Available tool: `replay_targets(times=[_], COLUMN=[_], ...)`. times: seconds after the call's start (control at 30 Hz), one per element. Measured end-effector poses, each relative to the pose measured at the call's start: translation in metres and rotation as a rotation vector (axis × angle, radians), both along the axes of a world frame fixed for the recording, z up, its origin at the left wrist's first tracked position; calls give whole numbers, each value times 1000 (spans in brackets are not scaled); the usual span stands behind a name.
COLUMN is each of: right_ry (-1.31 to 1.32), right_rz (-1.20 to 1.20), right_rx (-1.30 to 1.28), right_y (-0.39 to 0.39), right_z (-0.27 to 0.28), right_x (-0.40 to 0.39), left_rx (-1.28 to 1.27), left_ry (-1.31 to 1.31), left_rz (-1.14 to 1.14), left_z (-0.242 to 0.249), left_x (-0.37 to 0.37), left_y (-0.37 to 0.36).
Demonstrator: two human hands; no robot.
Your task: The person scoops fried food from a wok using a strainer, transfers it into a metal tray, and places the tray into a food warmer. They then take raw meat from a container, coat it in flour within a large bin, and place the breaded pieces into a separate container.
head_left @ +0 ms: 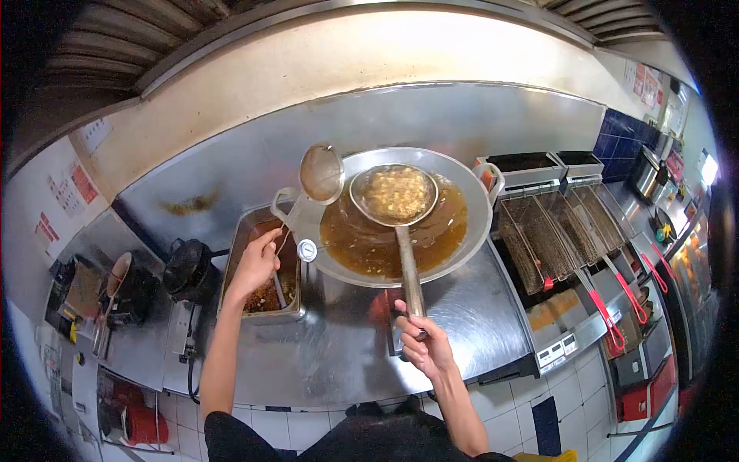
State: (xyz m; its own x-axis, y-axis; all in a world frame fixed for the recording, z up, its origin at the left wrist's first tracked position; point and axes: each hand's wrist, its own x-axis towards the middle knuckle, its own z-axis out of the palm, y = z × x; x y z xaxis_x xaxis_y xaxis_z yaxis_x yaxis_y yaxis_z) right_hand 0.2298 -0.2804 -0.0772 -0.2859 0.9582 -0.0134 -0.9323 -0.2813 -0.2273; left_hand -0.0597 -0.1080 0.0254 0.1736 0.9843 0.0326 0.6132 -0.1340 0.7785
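My right hand (423,345) is closed round the metal handle of a large wire skimmer (409,269). Pale golden chopped pieces (396,192) lie in its bowl, over the brown oil (362,250) in a wide metal wok (479,223). My left hand (256,266) grips the thin handle of a small fine-mesh strainer (321,173), raised at the wok's left rim. A dial thermometer (306,250) sits at that rim, its probe toward the oil. Below my left hand, a rectangular metal pan (292,314) holds dark reddish-brown contents and a utensil.
Deep fryers with wire baskets (531,235) and red-tipped handles (608,327) stand on the right. A black pot (188,269) is on the left, a steel cooker (649,173) at the far right. A steel backsplash (254,158) rises behind the wok.
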Motion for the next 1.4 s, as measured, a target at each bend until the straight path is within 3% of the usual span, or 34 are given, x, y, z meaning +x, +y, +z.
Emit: replay_targets(times=[0.4, 0.6, 0.8, 1.1, 1.27, 1.4], right_ry=[-19, 46, 412, 634, 645, 510], right_rz=[29, 61, 82, -112, -171, -214], right_rx=[39, 22, -86, -45, -17, -6], right_y=[-4, -12, -16, -19, -20, -16], right_z=[4, 12, 17, 22, 25, 25], right_x=[9, 5, -20, -40, -39, -37], left_rx=[-14, -141, -153, -130, -117, -133], left_ry=[-155, -202, -165, -213, -224, -220], left_rz=[55, 91, 69, -14, -48, -62], left_z=[-13, -19, -19, -17, -15, -13], left_x=[0, -7, -17, -34, -46, -48], left_y=[-22, -21, -3, 24, 29, 32])
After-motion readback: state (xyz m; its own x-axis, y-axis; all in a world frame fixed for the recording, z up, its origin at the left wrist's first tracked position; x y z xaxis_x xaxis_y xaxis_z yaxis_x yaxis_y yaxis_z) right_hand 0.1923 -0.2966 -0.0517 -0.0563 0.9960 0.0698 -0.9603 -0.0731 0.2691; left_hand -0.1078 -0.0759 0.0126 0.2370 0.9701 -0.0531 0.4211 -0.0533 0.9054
